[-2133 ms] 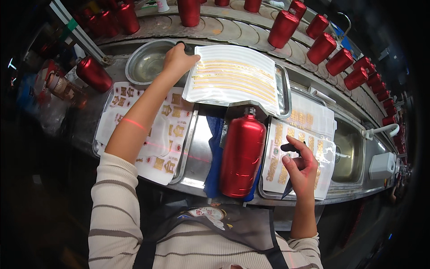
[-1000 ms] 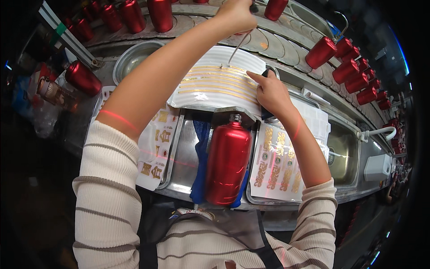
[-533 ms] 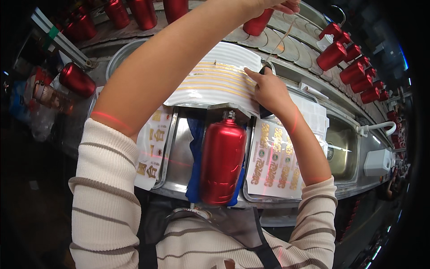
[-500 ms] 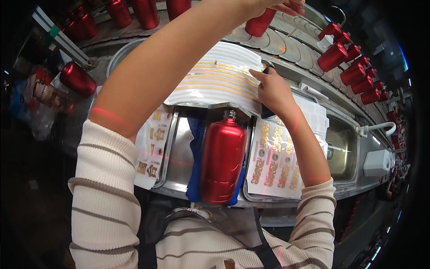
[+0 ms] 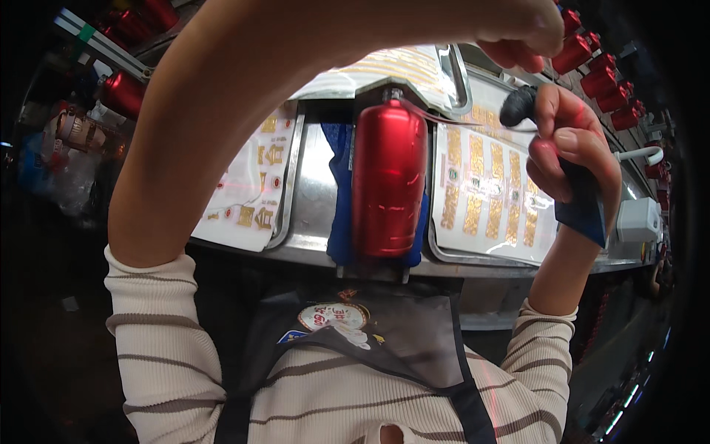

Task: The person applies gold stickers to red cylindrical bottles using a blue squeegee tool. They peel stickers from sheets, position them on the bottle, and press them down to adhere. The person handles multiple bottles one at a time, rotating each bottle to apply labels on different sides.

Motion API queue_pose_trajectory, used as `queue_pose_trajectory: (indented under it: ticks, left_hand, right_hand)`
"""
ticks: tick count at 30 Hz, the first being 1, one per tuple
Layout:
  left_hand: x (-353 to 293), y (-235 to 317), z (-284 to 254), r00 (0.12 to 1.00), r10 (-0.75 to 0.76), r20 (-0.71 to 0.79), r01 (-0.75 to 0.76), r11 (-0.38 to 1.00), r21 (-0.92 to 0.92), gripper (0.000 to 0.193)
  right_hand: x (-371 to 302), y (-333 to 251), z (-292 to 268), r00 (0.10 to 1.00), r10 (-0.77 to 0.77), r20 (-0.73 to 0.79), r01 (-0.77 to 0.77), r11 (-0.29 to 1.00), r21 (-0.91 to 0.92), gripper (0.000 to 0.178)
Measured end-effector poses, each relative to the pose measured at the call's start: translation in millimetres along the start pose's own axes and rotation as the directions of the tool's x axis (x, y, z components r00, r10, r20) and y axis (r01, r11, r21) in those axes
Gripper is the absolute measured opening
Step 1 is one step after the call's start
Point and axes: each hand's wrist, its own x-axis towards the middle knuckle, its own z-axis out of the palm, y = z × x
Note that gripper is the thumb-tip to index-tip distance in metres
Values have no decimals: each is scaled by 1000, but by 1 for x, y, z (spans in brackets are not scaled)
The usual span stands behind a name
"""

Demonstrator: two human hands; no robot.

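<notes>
Near the top edge, the left hand (image 5: pixel 521 29) is curled into a fist, its forearm sweeping across the upper left; what it grips cannot be told. Lower on the right, the right hand (image 5: pixel 573 159) is closed round a black knob (image 5: pixel 518 105) pinched by its fingers, with a blue cloth (image 5: pixel 584 211) pressed under its palm. A thin wire (image 5: pixel 458 122) runs from the knob toward the neck of the red cylinder (image 5: pixel 388 189), which lies lengthwise in a blue cradle (image 5: pixel 340 192) at the middle of the steel worktop (image 5: pixel 314 200). Label sheets with gold and red stickers lie on both sides of it: left sheet (image 5: pixel 255 185) and right sheet (image 5: pixel 484 192). More red cylinders (image 5: pixel 603 78) stand in a row along the upper right. A dark apron (image 5: pixel 355 348) over a striped shirt (image 5: pixel 170 370) fills the bottom.
</notes>
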Motion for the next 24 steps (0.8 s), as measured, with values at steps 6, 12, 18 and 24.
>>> queue_pose_trajectory:
  ticks: [6, 12, 18, 24]
  left_hand:
    - [-83, -14, 82, 888, 77, -453, -50, 996, 70, 38]
    - [-148, -81, 169, 649, -65, -758, 61, 998, -33, 33]
    - [-168, -117, 191, 540, -234, -809, 91, 971, -220, 31]
    - [-164, -132, 187, 567, -205, -798, 90, 978, -188, 31]
  right_hand:
    - [-54, 12, 38, 985, 36, -167, -65, 983, -171, 26]
    - [-75, 93, 69, 969, 13, -245, -120, 897, -427, 15]
    - [-70, 144, 85, 964, 48, -262, -129, 944, -302, 12]
    - [-62, 152, 80, 963, 38, -266, -114, 955, -275, 10]
